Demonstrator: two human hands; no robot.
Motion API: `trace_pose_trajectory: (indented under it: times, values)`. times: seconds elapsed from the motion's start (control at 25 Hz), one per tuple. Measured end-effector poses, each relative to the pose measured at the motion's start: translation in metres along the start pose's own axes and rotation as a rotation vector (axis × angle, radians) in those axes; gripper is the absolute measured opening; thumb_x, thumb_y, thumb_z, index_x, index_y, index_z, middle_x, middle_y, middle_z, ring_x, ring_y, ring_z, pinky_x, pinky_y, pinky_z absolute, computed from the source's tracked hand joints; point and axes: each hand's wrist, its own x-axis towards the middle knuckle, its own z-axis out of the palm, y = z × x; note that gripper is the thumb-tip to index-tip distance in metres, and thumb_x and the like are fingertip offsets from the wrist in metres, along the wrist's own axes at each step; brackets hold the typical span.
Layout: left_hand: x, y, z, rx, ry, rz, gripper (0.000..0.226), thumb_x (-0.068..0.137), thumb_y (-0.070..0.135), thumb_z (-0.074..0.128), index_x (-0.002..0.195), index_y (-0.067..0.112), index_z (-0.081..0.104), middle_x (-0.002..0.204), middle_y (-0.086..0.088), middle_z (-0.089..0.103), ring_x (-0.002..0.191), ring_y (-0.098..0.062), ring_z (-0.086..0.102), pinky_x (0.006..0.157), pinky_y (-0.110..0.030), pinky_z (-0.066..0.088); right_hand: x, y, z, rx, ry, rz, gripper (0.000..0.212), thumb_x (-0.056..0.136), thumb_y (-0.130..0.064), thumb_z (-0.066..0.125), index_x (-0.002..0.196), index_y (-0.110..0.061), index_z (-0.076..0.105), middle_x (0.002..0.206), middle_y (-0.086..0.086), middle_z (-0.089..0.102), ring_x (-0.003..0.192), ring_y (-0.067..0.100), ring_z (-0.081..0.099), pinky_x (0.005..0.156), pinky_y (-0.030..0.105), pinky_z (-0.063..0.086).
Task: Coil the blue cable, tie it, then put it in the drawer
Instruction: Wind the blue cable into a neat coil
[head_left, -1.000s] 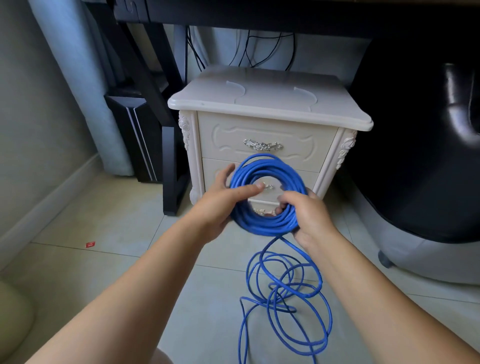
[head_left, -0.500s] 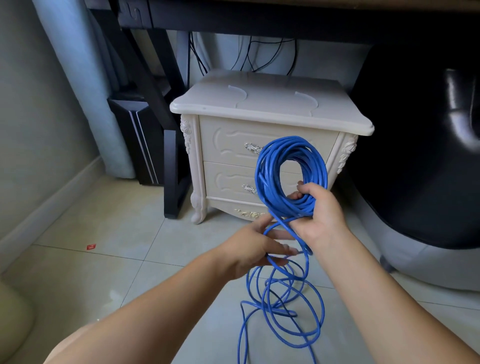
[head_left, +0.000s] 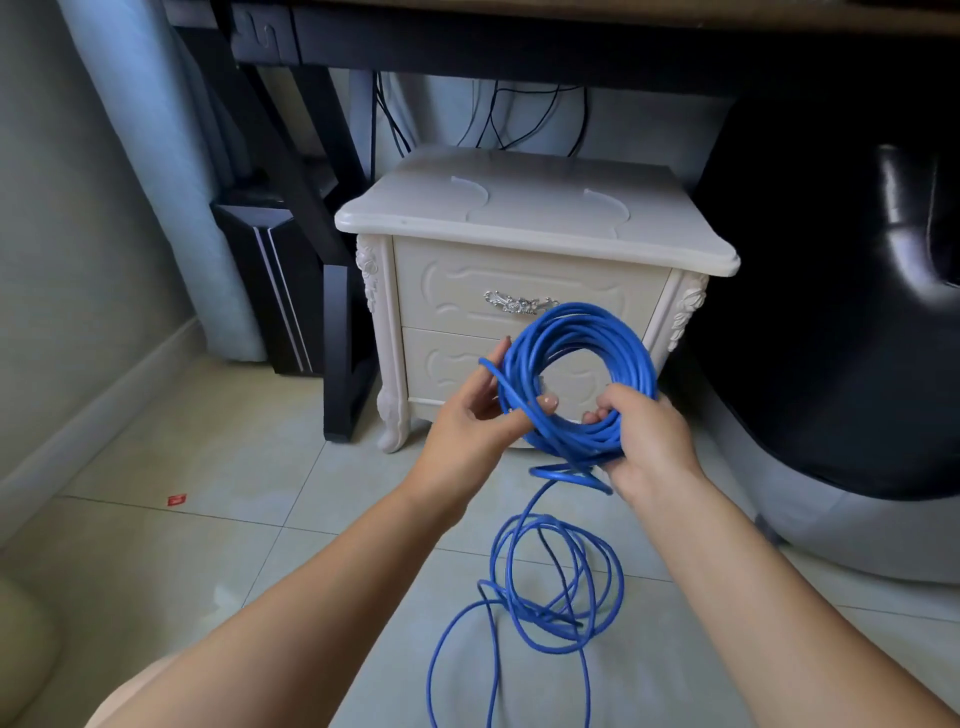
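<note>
Coil (head_left: 582, 325) upright, hole facing camera (tail (head_left: 535, 618) drops to floor (head_left: 208, 467)).

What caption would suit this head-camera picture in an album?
Half-coiled blue cable held by left hand and right hand before a white nightstand with closed drawers, loose loops on the tiled floor.

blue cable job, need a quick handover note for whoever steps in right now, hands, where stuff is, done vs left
Left hand: pinches a strand of the blue cable against the coil's left side.
Right hand: grips the coil's lower right and holds it up in front of the white nightstand.
Done: much of the cable is wound into a round coil.
Left: wind on the loose loops lying on the tiled floor, tie the coil (no tie in view), open a drawer and put it in. The top drawer looks shut.
</note>
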Motion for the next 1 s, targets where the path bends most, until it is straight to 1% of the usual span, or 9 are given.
trace_pose_trajectory:
  times: [0.08, 0.2, 0.28, 0.44, 0.6, 0.68, 0.76, 0.88, 1.0]
  values:
    - [0.003, 0.005, -0.007, 0.003, -0.039, -0.014, 0.078, 0.076, 0.03, 0.079, 0.145, 0.029, 0.044, 0.127, 0.009, 0.066, 0.12, -0.01, 0.059, 0.101, -0.032, 0.047, -0.005, 0.003, 0.003, -0.081, -0.027, -0.028, 0.019, 0.084, 0.008, 0.048, 0.087, -0.01, 0.053, 0.066, 0.007, 0.047, 0.055, 0.018, 0.055, 0.054, 0.029, 0.051]
    - [0.003, 0.011, -0.014, -0.046, -0.104, -0.045, 0.074, 0.084, 0.017, 0.072, 0.149, 0.027, 0.038, 0.133, 0.007, 0.062, 0.117, -0.011, 0.062, 0.102, -0.032, 0.048, -0.001, 0.01, 0.002, -0.069, -0.019, 0.053, 0.017, 0.083, 0.006, 0.051, 0.084, -0.01, 0.05, 0.067, 0.007, 0.047, 0.054, 0.018, 0.055, 0.052, 0.029, 0.051]
    - [0.002, 0.013, -0.016, -0.094, -0.106, -0.068, 0.079, 0.08, 0.014, 0.073, 0.148, 0.032, 0.037, 0.131, 0.008, 0.063, 0.115, -0.009, 0.063, 0.102, -0.032, 0.047, 0.004, 0.012, -0.001, 0.026, 0.004, 0.152, 0.018, 0.081, 0.006, 0.052, 0.087, -0.01, 0.046, 0.068, 0.008, 0.047, 0.053, 0.019, 0.055, 0.052, 0.031, 0.053]
    - [0.0, 0.015, -0.013, -0.123, -0.056, -0.072, 0.08, 0.078, 0.03, 0.078, 0.147, 0.036, 0.038, 0.135, 0.001, 0.059, 0.121, -0.013, 0.06, 0.103, -0.034, 0.047, 0.007, 0.009, -0.007, 0.14, 0.034, 0.204, 0.018, 0.083, 0.006, 0.046, 0.076, -0.01, 0.044, 0.067, 0.006, 0.045, 0.058, 0.019, 0.052, 0.059, 0.035, 0.054]
    - [0.003, 0.017, -0.009, -0.109, -0.089, -0.153, 0.08, 0.075, 0.045, 0.074, 0.143, 0.025, 0.038, 0.13, 0.006, 0.063, 0.115, -0.011, 0.062, 0.099, -0.031, 0.049, -0.005, 0.011, -0.003, -0.089, 0.051, -0.037, 0.02, 0.085, 0.005, 0.048, 0.094, -0.012, 0.052, 0.066, 0.006, 0.049, 0.057, 0.017, 0.058, 0.058, 0.032, 0.05]
    - [0.008, 0.021, -0.013, -0.076, -0.112, -0.19, 0.059, 0.073, 0.042, 0.075, 0.123, 0.015, 0.058, 0.105, 0.005, 0.069, 0.102, -0.013, 0.062, 0.099, -0.038, 0.047, -0.011, 0.015, 0.001, -0.233, -0.035, -0.154, 0.023, 0.085, 0.003, 0.05, 0.094, -0.018, 0.055, 0.06, 0.003, 0.051, 0.05, 0.014, 0.057, 0.053, 0.031, 0.048]
    - [0.011, 0.029, -0.023, -0.073, -0.108, -0.227, 0.035, 0.072, 0.029, 0.081, 0.1, 0.014, 0.068, 0.087, 0.001, 0.066, 0.092, -0.018, 0.06, 0.088, -0.038, 0.049, -0.016, 0.016, 0.002, -0.398, -0.157, -0.216, 0.025, 0.084, 0.0, 0.053, 0.093, -0.022, 0.057, 0.054, 0.001, 0.055, 0.049, 0.015, 0.058, 0.054, 0.035, 0.051]
    - [0.011, 0.032, -0.038, 0.023, -0.163, -0.301, 0.043, 0.065, 0.014, 0.084, 0.103, 0.006, 0.067, 0.09, -0.006, 0.069, 0.089, -0.019, 0.066, 0.075, -0.035, 0.058, -0.02, 0.013, -0.001, -0.593, -0.328, -0.228, 0.028, 0.083, 0.001, 0.052, 0.093, -0.024, 0.059, 0.052, 0.003, 0.056, 0.05, 0.017, 0.06, 0.058, 0.035, 0.051]
    - [0.011, 0.023, -0.039, 0.15, -0.078, -0.288, 0.033, 0.069, 0.007, 0.076, 0.099, 0.004, 0.064, 0.077, -0.008, 0.067, 0.075, -0.023, 0.065, 0.078, -0.045, 0.057, -0.021, 0.013, -0.004, -0.662, -0.395, -0.129, 0.027, 0.085, -0.001, 0.055, 0.105, -0.019, 0.058, 0.058, 0.008, 0.06, 0.052, 0.018, 0.064, 0.057, 0.033, 0.053]
